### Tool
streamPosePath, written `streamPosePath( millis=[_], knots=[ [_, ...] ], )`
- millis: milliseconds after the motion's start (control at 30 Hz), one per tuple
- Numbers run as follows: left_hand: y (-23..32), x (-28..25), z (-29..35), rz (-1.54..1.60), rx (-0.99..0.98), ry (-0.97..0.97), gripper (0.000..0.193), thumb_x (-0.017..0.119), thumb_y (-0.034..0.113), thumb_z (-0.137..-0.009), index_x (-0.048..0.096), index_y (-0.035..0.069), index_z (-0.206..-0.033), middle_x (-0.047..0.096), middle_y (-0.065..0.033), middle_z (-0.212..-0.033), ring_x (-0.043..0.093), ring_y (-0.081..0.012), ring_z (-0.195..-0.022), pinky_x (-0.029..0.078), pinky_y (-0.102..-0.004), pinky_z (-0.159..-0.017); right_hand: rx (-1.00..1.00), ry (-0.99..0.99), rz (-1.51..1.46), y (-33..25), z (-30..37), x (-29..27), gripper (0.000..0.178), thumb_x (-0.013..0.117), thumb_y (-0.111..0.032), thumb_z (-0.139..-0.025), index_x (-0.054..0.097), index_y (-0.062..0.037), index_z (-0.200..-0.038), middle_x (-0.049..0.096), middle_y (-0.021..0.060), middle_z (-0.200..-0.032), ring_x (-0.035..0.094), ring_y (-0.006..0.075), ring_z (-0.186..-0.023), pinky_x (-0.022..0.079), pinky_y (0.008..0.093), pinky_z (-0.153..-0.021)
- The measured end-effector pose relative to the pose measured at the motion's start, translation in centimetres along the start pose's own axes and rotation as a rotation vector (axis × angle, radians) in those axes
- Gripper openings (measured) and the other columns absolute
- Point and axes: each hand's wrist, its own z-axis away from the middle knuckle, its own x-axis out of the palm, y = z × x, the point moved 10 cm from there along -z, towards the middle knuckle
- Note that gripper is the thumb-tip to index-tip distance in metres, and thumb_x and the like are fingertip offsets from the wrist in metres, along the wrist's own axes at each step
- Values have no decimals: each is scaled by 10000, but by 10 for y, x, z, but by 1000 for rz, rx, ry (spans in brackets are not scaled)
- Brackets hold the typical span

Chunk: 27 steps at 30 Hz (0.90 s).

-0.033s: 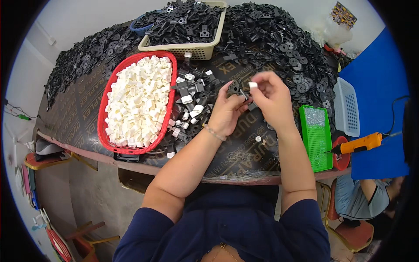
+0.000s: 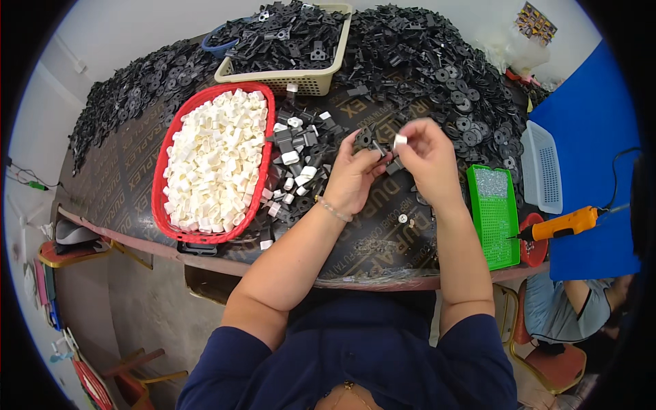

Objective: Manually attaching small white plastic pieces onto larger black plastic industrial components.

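My left hand (image 2: 352, 174) is closed around a black plastic part (image 2: 367, 139) with a short rod (image 2: 378, 147) standing out of it. Just to the right, my right hand (image 2: 430, 157) pinches a small white plastic cap (image 2: 400, 139) between thumb and fingers. The cap is close to the rod; whether they touch I cannot tell. Left of my hands is a heap of black parts (image 2: 287, 145), several of them fitted with white caps. Beyond it stands a red basket (image 2: 158, 184) full of loose white caps (image 2: 215, 160).
A beige basket (image 2: 311, 83) heaped with black parts stands at the back, among piles of black pieces (image 2: 410, 51). To the right are a green tray (image 2: 484, 225) of small metal pieces, a white basket (image 2: 541, 167) and an orange electric screwdriver (image 2: 567, 224). Another person (image 2: 567, 307) sits lower right.
My right hand and the white cap have shifted very slightly toward me and to the right. My left hand keeps its hold on the black part.
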Motion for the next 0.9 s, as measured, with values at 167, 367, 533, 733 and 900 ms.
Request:
streamPosePath(
  millis=[167, 367, 533, 733, 900],
  knots=[
    [-5, -10, -5, -20, 60, 12, 401, 623, 51, -924, 424, 99, -1270, 656, -92, -1134, 643, -207, -1039, 486, -377, -910, 196, 70, -266, 58, 25, -10, 247, 641, 1, -913, 594, 44, -1152, 678, 99, -974, 676, 157, -847, 548, 270, -783],
    [-1, -13, -9, -103, 120, 29, 501, 704, 7, -879, 396, 59, -1270, 671, -90, -1038, 650, -173, -948, 513, -337, -861, 276, 11, -421, 83, 22, 0, 226, 670, -12, -912, 621, 32, -1129, 699, 115, -989, 689, 172, -863, 561, 279, -780],
    [9, -2, 0, -261, 251, 14, 476, 703, -13, -883, 403, 46, -1247, 673, -109, -1030, 659, -164, -912, 529, -302, -823, 219, 46, -348, 75, 25, 1, 198, 691, 22, -888, 660, 27, -1084, 711, 114, -991, 692, 165, -849, 561, 280, -797],
    [-10, 8, 0, -16, -17, -175, 355, 687, 146, -939, 522, 68, -1243, 659, -56, -1147, 629, -157, -1063, 504, -346, -962, 83, 7, -423, 54, 23, 3, 505, 768, -16, -823, 580, 19, -1290, 650, 88, -1191, 591, 142, -1065, 521, 273, -894],
    [-13, 25, 6, -23, -91, -283, 412, 683, 174, -948, 523, 45, -1305, 630, -65, -1229, 616, -166, -1116, 493, -330, -983, -132, -263, 98, 43, 17, 0, 965, 887, -154, -708, 359, 16, -1497, 516, 89, -1426, 478, 163, -1243, 379, 302, -1081]
  ],
)
